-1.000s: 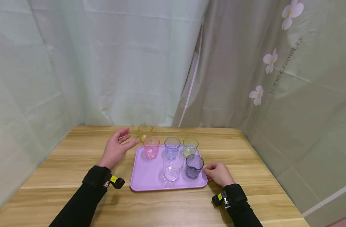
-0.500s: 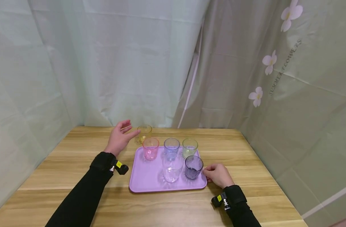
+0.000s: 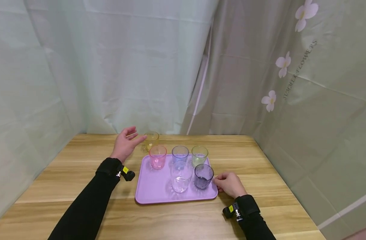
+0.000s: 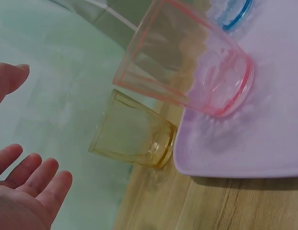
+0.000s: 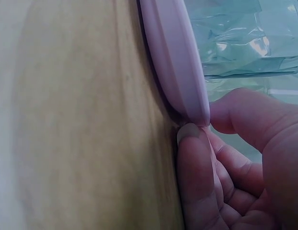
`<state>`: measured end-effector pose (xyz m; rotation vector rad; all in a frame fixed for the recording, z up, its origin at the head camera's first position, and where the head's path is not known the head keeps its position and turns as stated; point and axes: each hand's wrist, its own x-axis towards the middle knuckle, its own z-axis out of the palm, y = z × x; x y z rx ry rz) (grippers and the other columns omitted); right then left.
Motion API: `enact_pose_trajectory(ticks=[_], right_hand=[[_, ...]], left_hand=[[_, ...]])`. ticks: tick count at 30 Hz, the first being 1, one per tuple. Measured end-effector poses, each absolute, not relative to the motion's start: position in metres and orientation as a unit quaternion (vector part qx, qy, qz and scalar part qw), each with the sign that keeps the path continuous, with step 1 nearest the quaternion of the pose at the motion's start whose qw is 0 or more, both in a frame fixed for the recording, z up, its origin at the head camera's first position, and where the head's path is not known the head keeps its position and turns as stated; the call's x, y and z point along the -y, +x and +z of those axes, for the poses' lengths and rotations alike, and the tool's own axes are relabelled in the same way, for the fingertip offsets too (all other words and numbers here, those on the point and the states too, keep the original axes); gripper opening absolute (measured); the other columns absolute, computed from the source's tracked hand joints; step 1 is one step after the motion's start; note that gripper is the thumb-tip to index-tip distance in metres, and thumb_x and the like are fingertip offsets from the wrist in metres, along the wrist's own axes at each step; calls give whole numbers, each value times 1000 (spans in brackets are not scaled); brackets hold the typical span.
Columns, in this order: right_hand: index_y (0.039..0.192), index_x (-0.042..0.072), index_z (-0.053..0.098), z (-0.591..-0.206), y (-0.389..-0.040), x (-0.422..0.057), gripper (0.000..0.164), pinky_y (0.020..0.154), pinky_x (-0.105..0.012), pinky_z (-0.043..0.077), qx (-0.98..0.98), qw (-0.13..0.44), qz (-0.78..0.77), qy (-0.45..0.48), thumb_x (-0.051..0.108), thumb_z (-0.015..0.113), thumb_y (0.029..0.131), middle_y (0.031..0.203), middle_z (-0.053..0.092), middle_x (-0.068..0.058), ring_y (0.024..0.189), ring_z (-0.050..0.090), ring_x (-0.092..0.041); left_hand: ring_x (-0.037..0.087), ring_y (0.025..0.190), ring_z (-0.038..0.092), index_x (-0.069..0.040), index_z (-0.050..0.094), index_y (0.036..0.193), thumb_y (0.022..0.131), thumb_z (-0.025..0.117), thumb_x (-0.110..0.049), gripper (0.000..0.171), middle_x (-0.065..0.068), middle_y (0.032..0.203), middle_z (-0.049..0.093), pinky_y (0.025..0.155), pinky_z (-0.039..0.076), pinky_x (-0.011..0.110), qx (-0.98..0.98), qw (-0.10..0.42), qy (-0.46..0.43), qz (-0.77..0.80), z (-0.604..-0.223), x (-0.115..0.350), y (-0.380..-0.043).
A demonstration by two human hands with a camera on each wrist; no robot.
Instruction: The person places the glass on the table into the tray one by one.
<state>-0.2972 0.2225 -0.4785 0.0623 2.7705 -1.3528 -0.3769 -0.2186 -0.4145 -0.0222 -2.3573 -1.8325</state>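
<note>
My left hand (image 3: 123,146) is held with its fingers spread at the left of a yellow drinking glass (image 3: 152,140). In the left wrist view the yellow glass stands upright on the table just off the tray's corner, apart from the fingers (image 4: 55,187). My right hand (image 3: 229,184) pinches the right front edge of the purple tray (image 3: 150,188), thumb and finger meeting at its rim. On the tray stand a pink glass (image 3: 157,160), a blue glass (image 3: 180,153), a green glass (image 3: 199,156), a clear glass (image 3: 180,181) and a dark grey glass (image 3: 203,180).
All this rests on a wooden table (image 3: 81,183), whose surface extends to both sides of the tray. Pale curtains (image 3: 141,66) hang right behind the table's back edge; a flowered one (image 3: 315,126) borders the right side.
My left hand has moved forward and slightly right, closer to the yellow glass. The right hand stays at the tray's edge, and the glasses stand as before.
</note>
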Motion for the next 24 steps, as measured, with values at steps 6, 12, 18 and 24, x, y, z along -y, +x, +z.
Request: enact_pose_trajectory(ticks=[6,12,18,24], right_hand=[[98,0,80,-478,-297,-222,15,68,-31,62,-898,27,-438,20,15,81,97,84,74,-4,72,69,-15],[98,-1,79,-478,-298,-222,15,68,-31,63,-896,30,-442,21,14,81,97,84,74,-5,73,69,-15],[98,-1,79,-477,-298,-222,16,68,-31,62,-896,31,-443,24,14,81,97,85,74,-5,73,68,-15],[97,-1,80,-479,-299,-222,15,68,-31,63,-894,30,-446,23,14,81,97,85,74,-5,72,69,-15]], left_hand=[[40,162,38,-7,26,173,98,83,-46,102,20,177,34,128,39,59,786,81,-6,-612,-417,222,-384],[41,162,38,-6,27,173,97,83,-50,104,22,176,34,128,40,59,791,84,-2,-605,-421,225,-389],[41,163,36,-6,24,174,96,83,-50,106,22,177,32,128,39,59,794,71,-5,-604,-426,227,-391],[42,164,34,-7,23,174,99,83,-41,102,22,178,30,128,39,59,797,55,-7,-601,-434,227,-397]])
